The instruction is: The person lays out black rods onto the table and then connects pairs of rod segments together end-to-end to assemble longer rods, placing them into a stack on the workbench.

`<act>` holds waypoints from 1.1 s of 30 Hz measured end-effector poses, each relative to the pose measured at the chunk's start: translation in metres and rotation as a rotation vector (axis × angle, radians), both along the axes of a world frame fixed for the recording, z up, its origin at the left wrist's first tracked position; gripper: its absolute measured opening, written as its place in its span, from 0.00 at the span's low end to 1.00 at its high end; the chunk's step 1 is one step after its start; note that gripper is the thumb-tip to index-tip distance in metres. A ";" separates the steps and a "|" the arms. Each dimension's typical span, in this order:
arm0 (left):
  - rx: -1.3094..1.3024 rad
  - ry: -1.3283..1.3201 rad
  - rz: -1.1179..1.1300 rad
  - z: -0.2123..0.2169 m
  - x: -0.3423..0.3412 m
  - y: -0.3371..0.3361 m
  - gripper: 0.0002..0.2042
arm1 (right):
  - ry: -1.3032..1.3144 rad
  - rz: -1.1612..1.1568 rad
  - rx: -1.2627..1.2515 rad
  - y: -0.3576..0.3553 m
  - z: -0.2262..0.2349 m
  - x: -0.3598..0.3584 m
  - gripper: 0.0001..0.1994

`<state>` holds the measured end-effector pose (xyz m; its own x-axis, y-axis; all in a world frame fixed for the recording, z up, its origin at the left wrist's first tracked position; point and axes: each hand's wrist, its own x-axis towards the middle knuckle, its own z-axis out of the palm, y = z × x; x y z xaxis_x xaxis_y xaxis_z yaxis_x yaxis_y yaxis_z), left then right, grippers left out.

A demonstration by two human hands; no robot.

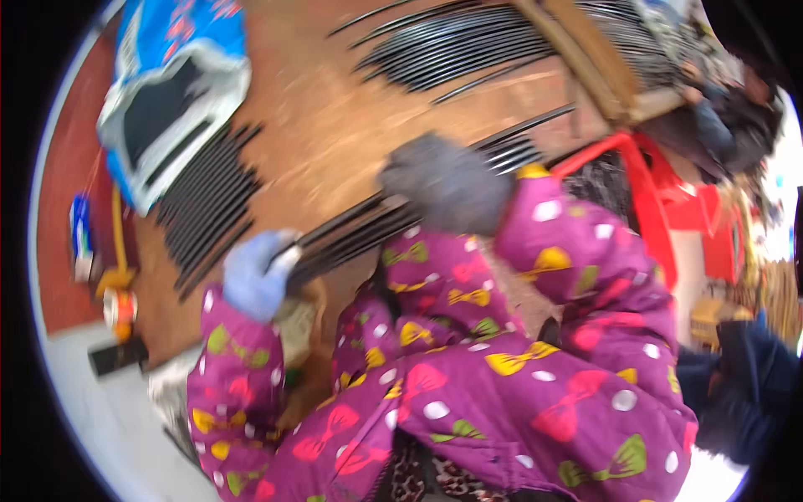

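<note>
Your purple padded coat (493, 393), patterned with bows and white spots, fills the nearest part of the view, its sleeves reaching forward on both sides. Your left hand (255, 272), in a light blue glove with a pale fingertip area, has its fingers closed around the lower left end of a bundle of black rods (355, 227). That bundle lies slantwise in front of you, rising from your left hand toward your right. Your right hand (452, 184), in a dark grey glove, is over the bundle's upper part; it is blurred, so you cannot tell how tightly its fingers are bent or whether they grip. More black lengths (510, 155) show just past that glove, and whether they belong to the same bundle is unclear.

Beyond your hands spreads a brown tabletop (322, 125). On your left, a row of loose black rods (209, 209) lies next to a blue and white bag (138, 42), whose open mouth faces you. Near the table's left edge are a tape roll (120, 308) and a dark block (117, 358). To your right stands a red crate (654, 209) with dark contents. Farther off, another heap of black rods (460, 46) lies beside a long brown strip (594, 54). Past that, at the upper right, another person (723, 125) sits in dark clothing.
</note>
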<state>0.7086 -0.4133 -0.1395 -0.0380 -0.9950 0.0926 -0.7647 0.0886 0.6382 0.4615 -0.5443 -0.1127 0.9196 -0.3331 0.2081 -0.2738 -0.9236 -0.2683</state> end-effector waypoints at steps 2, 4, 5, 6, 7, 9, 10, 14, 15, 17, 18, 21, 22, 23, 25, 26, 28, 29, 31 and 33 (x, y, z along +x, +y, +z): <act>-0.003 0.043 0.037 -0.003 0.014 0.005 0.08 | 0.091 -0.064 -0.049 0.004 0.008 0.009 0.13; 0.040 0.203 0.156 -0.007 0.025 0.016 0.08 | -0.036 -0.200 -0.162 -0.008 0.017 -0.007 0.17; 0.057 0.173 0.128 -0.004 0.029 0.017 0.08 | -0.059 -0.310 -0.241 -0.012 0.029 -0.020 0.18; 0.155 0.270 0.230 -0.008 0.035 0.022 0.08 | -0.130 -0.456 -0.304 -0.020 0.035 -0.036 0.18; 0.163 0.361 0.222 -0.011 0.037 0.022 0.09 | -0.199 -0.603 -0.364 -0.029 0.036 -0.056 0.19; 0.226 0.448 0.282 -0.010 0.036 0.025 0.09 | -0.271 -0.713 -0.418 -0.040 0.024 -0.085 0.18; 0.232 0.459 0.279 -0.009 0.035 0.026 0.09 | -0.418 -0.794 -0.170 -0.040 0.012 -0.098 0.18; 0.244 0.434 0.256 -0.006 0.031 0.029 0.09 | -0.602 -0.895 0.205 -0.039 -0.026 -0.117 0.15; 0.253 0.436 0.269 -0.003 0.029 0.031 0.09 | -0.612 -0.894 0.198 -0.038 -0.023 -0.117 0.15; 0.277 0.468 0.286 -0.005 0.033 0.033 0.10 | -0.682 -0.983 0.348 -0.034 -0.017 -0.119 0.14; 0.310 0.507 0.306 -0.005 0.033 0.034 0.10 | -0.582 -1.015 0.313 -0.031 -0.014 -0.122 0.13; 0.314 0.494 0.235 -0.002 0.025 0.037 0.10 | -0.819 -0.772 0.399 -0.012 -0.032 -0.103 0.12; 0.261 0.502 0.276 -0.014 0.023 0.039 0.10 | -0.751 -0.712 0.439 0.003 -0.033 -0.089 0.11; 0.263 0.498 0.271 -0.012 0.018 0.038 0.10 | -0.681 -0.651 0.482 0.018 -0.032 -0.074 0.10; 0.186 0.369 0.167 -0.003 -0.003 0.026 0.10 | -0.603 -0.555 0.434 0.042 -0.015 -0.054 0.08; 0.187 0.366 0.141 0.004 -0.013 0.021 0.10 | -0.620 -0.570 0.501 0.046 -0.019 -0.048 0.09; 0.190 0.410 0.126 0.004 -0.019 0.020 0.10 | -0.697 -0.566 0.521 0.056 -0.034 -0.025 0.10; 0.199 0.452 0.144 0.002 -0.022 0.023 0.10 | -0.754 -0.544 0.479 0.063 -0.046 -0.012 0.11; 0.182 0.469 0.137 0.003 -0.028 0.026 0.10 | -0.656 -0.462 0.589 0.074 -0.047 0.003 0.13; 0.238 0.426 0.145 0.004 -0.026 0.025 0.10 | -0.745 -0.491 0.597 0.077 -0.047 0.004 0.13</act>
<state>0.6824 -0.3885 -0.1351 0.0939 -0.9826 -0.1602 -0.4256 -0.1851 0.8858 0.4653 -0.4673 -0.1601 0.3659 -0.8653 0.3427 -0.1607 -0.4214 -0.8925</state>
